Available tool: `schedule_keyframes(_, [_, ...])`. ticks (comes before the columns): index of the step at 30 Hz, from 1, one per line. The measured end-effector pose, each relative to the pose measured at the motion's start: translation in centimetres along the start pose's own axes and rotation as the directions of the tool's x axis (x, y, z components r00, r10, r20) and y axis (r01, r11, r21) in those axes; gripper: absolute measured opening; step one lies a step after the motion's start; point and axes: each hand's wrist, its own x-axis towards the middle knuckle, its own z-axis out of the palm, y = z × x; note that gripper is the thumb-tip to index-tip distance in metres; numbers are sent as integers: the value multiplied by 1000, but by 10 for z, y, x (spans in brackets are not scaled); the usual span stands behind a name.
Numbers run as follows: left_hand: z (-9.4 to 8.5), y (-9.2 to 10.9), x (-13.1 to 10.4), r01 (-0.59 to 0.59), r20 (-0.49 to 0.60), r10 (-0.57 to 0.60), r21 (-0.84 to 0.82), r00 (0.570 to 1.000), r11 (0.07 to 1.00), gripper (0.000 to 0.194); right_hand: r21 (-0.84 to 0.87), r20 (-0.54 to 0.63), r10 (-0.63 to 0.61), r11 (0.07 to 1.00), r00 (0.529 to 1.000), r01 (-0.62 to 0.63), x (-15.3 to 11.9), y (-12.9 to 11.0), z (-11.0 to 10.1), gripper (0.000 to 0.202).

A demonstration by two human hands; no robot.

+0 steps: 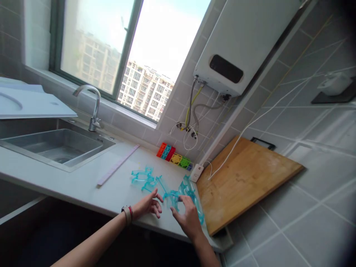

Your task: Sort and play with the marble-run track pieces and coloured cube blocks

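Note:
Over the front of the white counter, my left hand has its fingers loosely apart, with nothing in them. It wears a watch and a red band at the wrist. My right hand pinches a clear teal plastic piece between thumb and fingers; its exact kind cannot be made out. Beyond my left hand lie several more loose teal plastic parts. Larger curved teal plastic parts stand to the right of my right hand, partly hidden by it.
A pale strip lies left of the parts. Colourful plastic blocks line the back wall. A wooden board leans at the right beside a power strip with a cable. The sink and tap are at the left.

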Motion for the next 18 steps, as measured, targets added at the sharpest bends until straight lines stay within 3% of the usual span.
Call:
schedule_keyframes(3, [-2,-2,1,-32,-33,31,-30,999,999,69,-30,-48,230,972,972,-232,6,21,-21,48])
schedule_keyframes(5, [-3,-4,2,-48,-49,46,-48,998,998,63,-103,-55,317,941,947,-321,5,35,-31,57])
schedule_keyframes(11, [-4,-3,1,-48,-58,43,-85,997,995,54,-352,-55,379,858,924,-373,-9,49,-34,49])
schedule_keyframes(18, [-5,0,0,-52,-85,45,-82,995,995,53,-364,-77,405,839,911,-403,-13,48,-26,37])
